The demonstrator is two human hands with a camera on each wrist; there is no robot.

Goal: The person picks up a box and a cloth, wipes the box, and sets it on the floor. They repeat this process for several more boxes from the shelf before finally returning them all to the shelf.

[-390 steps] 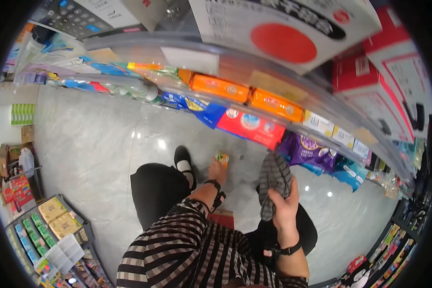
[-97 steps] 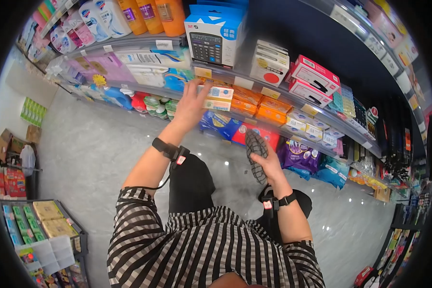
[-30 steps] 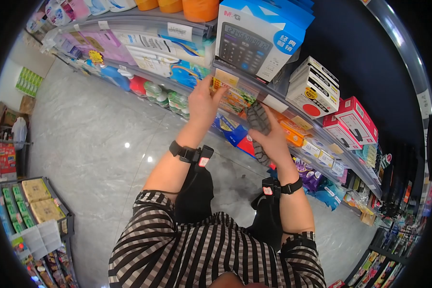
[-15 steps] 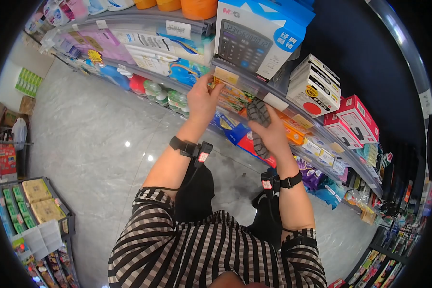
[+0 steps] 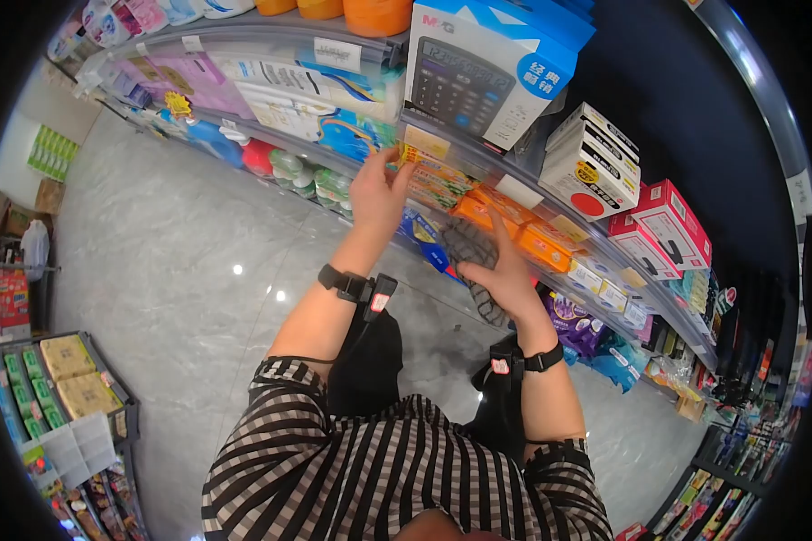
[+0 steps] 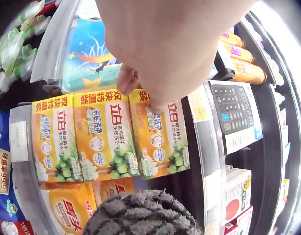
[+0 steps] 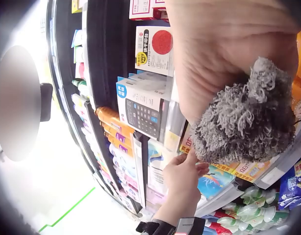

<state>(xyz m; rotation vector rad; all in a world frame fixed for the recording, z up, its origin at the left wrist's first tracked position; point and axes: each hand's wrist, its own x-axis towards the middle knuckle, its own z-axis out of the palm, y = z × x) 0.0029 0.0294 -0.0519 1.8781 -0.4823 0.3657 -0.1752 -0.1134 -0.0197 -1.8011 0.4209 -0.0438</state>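
Observation:
In the head view my left hand (image 5: 379,194) is at the left end of a row of yellow-and-orange laundry soap boxes (image 5: 438,185) on the shelf. The left wrist view shows its thumb and fingers pinching the top end of the rightmost soap box (image 6: 160,142), which stands beside two matching ones. My right hand (image 5: 514,279) grips a grey checked, fluffy cleaning cloth (image 5: 465,242), held in front of the shelf just below orange soap packs (image 5: 543,248). Up close in the right wrist view, the cloth (image 7: 248,122) has a shaggy, looped surface under the palm.
A boxed calculator (image 5: 465,81) stands on the shelf above, left of white ink-pad boxes (image 5: 591,176) and red-and-white boxes (image 5: 668,230). A clear shelf lip with price tags runs along the front. Bagged goods (image 5: 573,320) sit below, over the grey tiled floor (image 5: 189,270).
Earlier the left hand was low at the floor with a soap pack, then raised one to the shelf. Over the last half second the cloth has moved down and left, uncovering the orange packs.

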